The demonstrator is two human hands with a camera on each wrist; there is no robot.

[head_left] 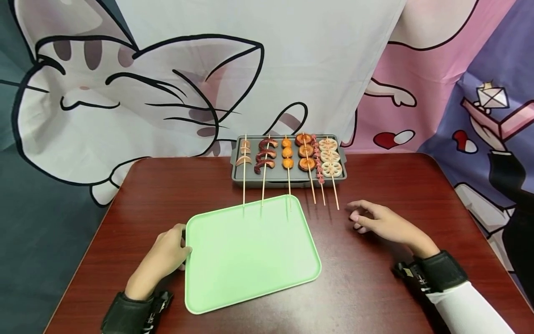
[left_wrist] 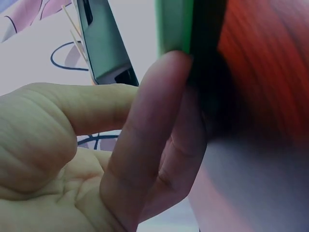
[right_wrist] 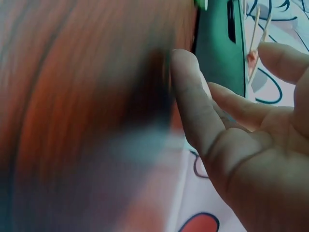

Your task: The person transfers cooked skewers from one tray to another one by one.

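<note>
Hands either side of the green tray (head_left: 250,260)

Left hand (head_left: 164,257) rests against the tray's left edge, fingertips touching it, loosely curled. Right hand (head_left: 385,225) lies relaxed on the table (head_left: 375,287), holding nothing, skewers (head_left: 288,160) on the grey pan (head_left: 235,174) just beyond its fingertips.

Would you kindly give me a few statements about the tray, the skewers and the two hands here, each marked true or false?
1. The left hand touches the left edge of the green tray. True.
2. The green tray holds two skewers. False: nothing lies on it; only three stick ends reach over its far edge.
3. Six skewers lie on the grey pan. True.
4. The right hand grips a skewer. False: it rests on the table, fingers loose, holding nothing.
5. The lotus-root skewer is the rightmost one. True.
</note>
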